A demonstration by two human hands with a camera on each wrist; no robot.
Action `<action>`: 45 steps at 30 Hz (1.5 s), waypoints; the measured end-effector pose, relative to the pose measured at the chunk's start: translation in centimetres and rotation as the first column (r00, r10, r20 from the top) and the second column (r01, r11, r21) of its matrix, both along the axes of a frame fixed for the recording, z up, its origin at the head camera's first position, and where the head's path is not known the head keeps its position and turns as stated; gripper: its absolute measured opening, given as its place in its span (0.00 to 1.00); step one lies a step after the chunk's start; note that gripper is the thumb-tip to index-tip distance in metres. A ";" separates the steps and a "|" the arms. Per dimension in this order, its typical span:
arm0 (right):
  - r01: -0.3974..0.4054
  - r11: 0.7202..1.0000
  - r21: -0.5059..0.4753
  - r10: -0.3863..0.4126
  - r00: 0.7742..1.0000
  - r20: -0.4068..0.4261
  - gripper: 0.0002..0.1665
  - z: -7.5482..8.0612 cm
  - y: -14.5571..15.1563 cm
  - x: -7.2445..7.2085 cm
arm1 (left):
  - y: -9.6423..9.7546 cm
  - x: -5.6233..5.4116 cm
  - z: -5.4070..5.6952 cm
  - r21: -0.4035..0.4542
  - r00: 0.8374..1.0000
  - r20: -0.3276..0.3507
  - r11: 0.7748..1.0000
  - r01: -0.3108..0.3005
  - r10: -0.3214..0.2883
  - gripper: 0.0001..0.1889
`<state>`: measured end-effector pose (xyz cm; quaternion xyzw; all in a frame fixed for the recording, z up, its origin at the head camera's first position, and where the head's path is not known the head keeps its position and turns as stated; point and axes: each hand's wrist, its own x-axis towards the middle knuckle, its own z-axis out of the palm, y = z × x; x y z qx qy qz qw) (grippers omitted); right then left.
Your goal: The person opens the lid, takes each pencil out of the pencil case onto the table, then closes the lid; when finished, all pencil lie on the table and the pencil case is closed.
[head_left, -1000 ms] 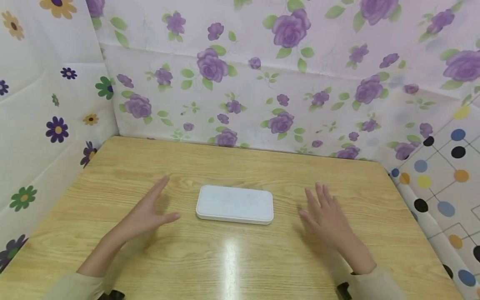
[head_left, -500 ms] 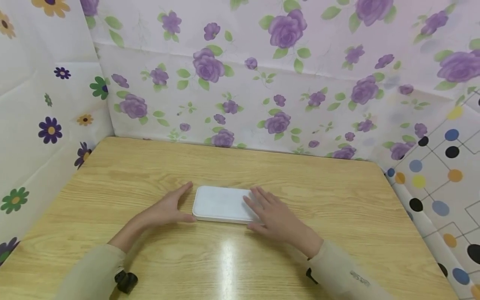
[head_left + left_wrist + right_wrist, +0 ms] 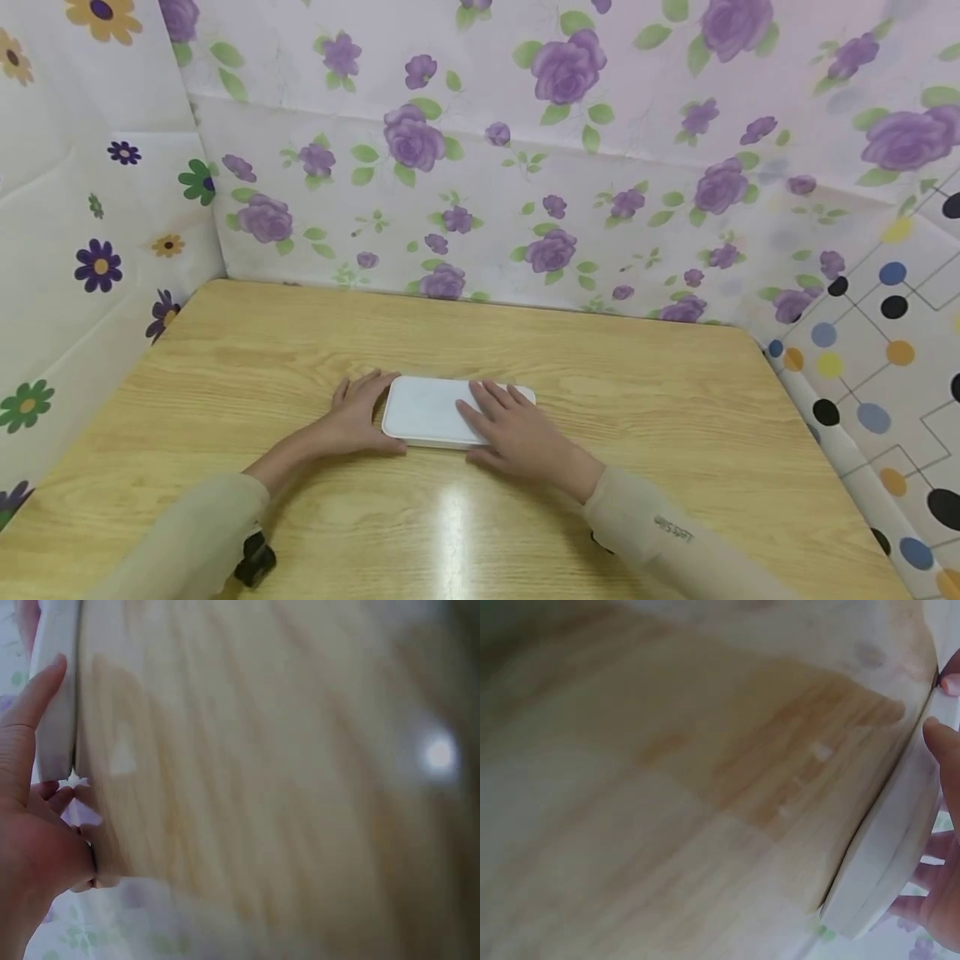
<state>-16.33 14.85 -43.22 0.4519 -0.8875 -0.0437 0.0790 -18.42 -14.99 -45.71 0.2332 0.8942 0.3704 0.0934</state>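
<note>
A flat white rectangular box [image 3: 426,408] with rounded corners lies on the wooden table. My left hand [image 3: 351,425] grips its left end, thumb along the front side and fingers round the back corner. In the left wrist view the thumb [image 3: 37,694] presses against the box's side wall [image 3: 60,720]. Over the right part of the box my right hand [image 3: 521,435] rests with fingers spread and mostly straight on the top, its thumb low at the front edge. The right wrist view shows that thumb [image 3: 941,741] at the white side [image 3: 881,859].
The wooden table [image 3: 637,383] extends around the box on every side. Behind it hangs a sheet with purple roses [image 3: 555,250]. A flower-print sheet [image 3: 52,333] borders the left, and a dotted sheet [image 3: 862,450] the right.
Both hands have come inward from either side of the box. The left now grips its left end, and the right has moved left onto the top. The box stays on the table.
</note>
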 end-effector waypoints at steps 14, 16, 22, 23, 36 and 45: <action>0.007 0.998 0.057 0.001 0.991 -0.136 0.40 -0.1 -1.4 -0.5 | 0.2 0.1 -0.3 0.056 0.996 0.003 0.994 -0.094 0.094 0.56; 0.014 0.997 0.075 -0.002 0.988 -0.157 0.40 -0.2 -1.4 -0.7 | 0.3 -0.2 -0.3 0.041 0.995 0.003 0.994 -0.099 0.099 0.56; 0.037 0.994 0.103 -0.019 0.986 -0.167 0.40 -0.5 -1.4 -1.1 | 0.3 -1.0 -0.8 0.022 0.994 -0.027 0.994 -0.108 0.108 0.56; 0.031 0.993 0.114 -0.010 0.984 -0.176 0.40 -0.5 -1.4 -1.2 | 0.3 -1.1 -0.9 0.026 0.994 -0.022 0.994 -0.108 0.109 0.56; -0.077 0.957 0.279 0.197 0.880 -0.432 0.36 -1.2 -1.5 -1.9 | 0.2 -1.0 -1.0 0.017 0.994 -0.066 0.996 -0.087 0.088 0.55; -0.099 0.962 0.255 0.214 0.854 -0.474 0.34 -1.4 -1.5 -1.9 | 0.3 -0.9 -0.9 0.014 0.994 -0.082 0.997 -0.070 0.071 0.55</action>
